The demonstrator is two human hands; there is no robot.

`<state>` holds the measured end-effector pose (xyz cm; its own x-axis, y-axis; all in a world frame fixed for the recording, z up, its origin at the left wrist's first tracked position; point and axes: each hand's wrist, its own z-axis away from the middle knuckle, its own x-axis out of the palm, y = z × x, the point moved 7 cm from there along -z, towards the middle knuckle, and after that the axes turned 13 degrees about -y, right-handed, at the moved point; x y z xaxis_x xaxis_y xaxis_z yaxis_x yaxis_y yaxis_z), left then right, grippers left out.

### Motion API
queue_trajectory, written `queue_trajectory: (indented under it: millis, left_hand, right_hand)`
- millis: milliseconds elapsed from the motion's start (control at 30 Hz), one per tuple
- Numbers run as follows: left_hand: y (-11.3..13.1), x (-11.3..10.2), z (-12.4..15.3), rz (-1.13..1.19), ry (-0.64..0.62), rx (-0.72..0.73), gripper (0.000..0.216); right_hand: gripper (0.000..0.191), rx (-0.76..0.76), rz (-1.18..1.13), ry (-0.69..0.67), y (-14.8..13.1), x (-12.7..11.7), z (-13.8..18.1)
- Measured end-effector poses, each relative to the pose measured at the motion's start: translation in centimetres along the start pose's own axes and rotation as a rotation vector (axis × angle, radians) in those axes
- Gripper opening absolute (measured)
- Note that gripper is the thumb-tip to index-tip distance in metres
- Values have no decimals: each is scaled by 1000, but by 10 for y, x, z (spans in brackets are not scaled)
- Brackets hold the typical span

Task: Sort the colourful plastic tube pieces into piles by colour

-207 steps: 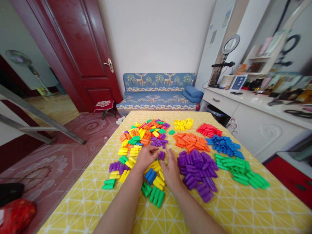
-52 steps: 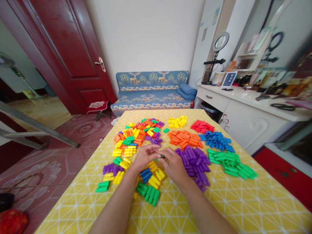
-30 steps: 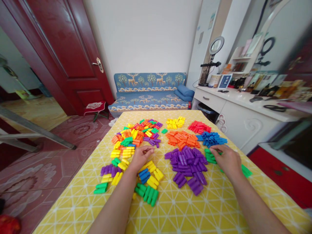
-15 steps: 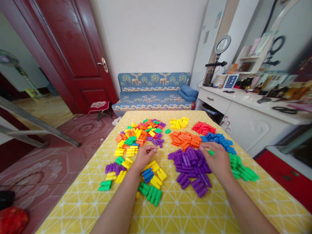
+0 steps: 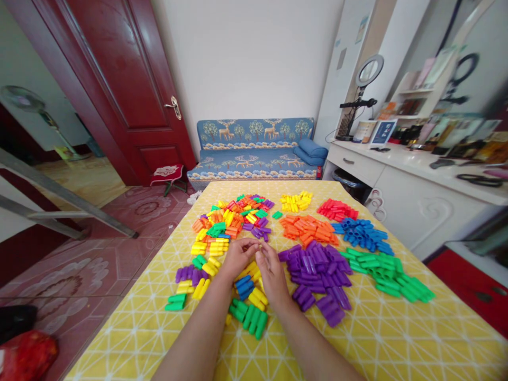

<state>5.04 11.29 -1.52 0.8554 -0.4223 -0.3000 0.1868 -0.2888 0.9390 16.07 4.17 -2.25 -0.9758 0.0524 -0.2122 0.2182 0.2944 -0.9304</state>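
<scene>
My left hand [image 5: 239, 257] and my right hand [image 5: 271, 272] meet above the near middle of the table, fingertips pinched together. Whatever small thing lies between the fingers is too hidden to name. Below them are yellow pieces [image 5: 259, 299], a blue piece [image 5: 244, 287] and green pieces [image 5: 250, 318], all short plastic tubes joined in rows. To the left of my left wrist lie purple pieces [image 5: 191, 274] and more yellow and green ones. A large heap of purple pieces [image 5: 317, 270] sits just right of my right hand.
Beyond my hands is a mixed-colour heap [image 5: 234, 214]. Separate piles of yellow [image 5: 296, 201], orange [image 5: 307, 229], red [image 5: 337, 209], blue [image 5: 365, 234] and green pieces [image 5: 391, 272] lie on the yellow tablecloth [image 5: 130, 338]. A patterned sofa [image 5: 254, 151] stands behind the table.
My right hand has moved left from the purple and green piles to meet my left hand. The left hand stays nearly in place. The view has shifted slightly.
</scene>
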Motion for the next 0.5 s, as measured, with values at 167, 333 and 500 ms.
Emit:
queue_trajectory:
  millis: [167, 333, 500]
  left_hand:
    - [-1, 2, 1, -66, -15, -7, 20]
    - [0, 3, 3, -70, -24, -20, 20]
    - [-1, 3, 2, -85, -30, -31, 21]
  right_hand:
    - [37, -31, 0, -74, 10, -3, -4]
    - [40, -26, 30, -82, 18, 0, -6]
    - [43, -29, 23, -86, 16, 1, -6]
